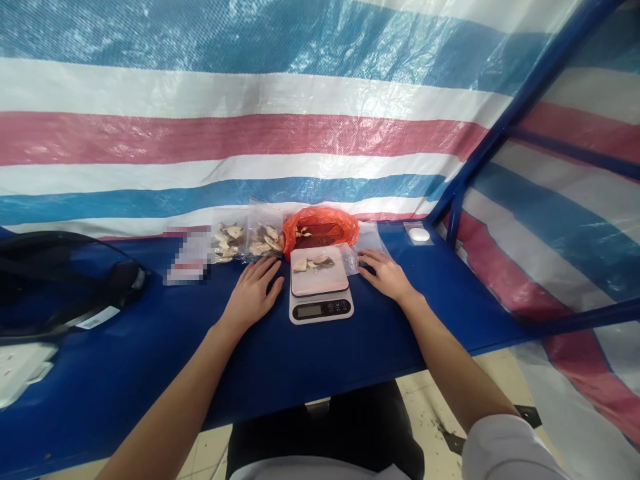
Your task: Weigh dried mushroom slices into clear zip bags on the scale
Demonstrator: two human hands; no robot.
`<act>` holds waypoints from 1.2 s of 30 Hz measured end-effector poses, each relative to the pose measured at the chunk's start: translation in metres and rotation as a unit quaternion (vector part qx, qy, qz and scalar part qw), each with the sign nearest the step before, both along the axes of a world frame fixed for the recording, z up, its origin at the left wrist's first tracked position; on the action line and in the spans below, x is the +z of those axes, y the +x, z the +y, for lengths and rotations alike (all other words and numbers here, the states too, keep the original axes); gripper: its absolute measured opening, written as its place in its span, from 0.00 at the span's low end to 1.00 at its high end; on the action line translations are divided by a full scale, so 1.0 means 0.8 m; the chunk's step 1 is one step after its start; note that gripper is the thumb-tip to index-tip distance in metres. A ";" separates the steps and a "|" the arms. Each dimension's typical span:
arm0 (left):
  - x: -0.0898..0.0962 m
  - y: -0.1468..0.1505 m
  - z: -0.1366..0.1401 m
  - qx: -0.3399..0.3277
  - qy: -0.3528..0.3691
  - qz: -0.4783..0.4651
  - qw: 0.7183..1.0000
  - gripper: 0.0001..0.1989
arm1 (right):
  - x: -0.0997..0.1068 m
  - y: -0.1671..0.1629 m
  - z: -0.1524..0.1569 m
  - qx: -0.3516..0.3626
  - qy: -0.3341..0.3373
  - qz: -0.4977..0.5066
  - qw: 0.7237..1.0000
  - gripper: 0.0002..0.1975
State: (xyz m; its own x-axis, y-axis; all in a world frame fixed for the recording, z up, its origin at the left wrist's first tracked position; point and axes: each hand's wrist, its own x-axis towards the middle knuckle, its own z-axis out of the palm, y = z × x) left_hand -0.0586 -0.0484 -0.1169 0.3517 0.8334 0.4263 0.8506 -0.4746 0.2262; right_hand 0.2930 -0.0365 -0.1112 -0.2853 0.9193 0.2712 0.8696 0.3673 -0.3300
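Observation:
A white kitchen scale (321, 291) sits on the blue table with a few pale, dark-edged dried slices (320, 263) on its platform. My left hand (254, 292) lies flat to the left of the scale, fingers stretched and holding nothing. To the right of it, my right hand (386, 273) rests with fingers apart, its fingertips at the edge of a clear plastic bag (351, 259). Behind the scale stands an opened orange-red plastic bag (320, 219) with dried pieces inside. Two clear bags of similar slices, one (229, 244) beside the other (265, 241), stand left of it.
A small clear packet with a round white item (419, 235) lies at the back right. On the left are a blurred-out packet (190, 257), a black strapped object (120, 283) and a white power strip (23, 370). Striped sheeting (250, 140) and a blue frame (480, 160) border the table (280, 373).

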 end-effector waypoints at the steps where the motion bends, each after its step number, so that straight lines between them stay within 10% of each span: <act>1: -0.001 0.000 -0.001 0.008 -0.005 0.014 1.000 0.28 | -0.004 -0.001 0.000 0.006 0.007 -0.018 1.000 0.17; 36: -0.001 0.003 -0.003 0.051 -0.003 -0.055 0.997 0.22 | -0.008 0.000 -0.003 0.016 0.032 -0.034 0.999 0.20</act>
State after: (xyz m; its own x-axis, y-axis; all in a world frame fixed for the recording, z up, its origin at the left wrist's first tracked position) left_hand -0.0564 -0.0510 -0.1177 0.2153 0.8654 0.4525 0.8643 -0.3846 0.3241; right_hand 0.2926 -0.0389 -0.1174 -0.3336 0.8907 0.3089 0.8766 0.4136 -0.2461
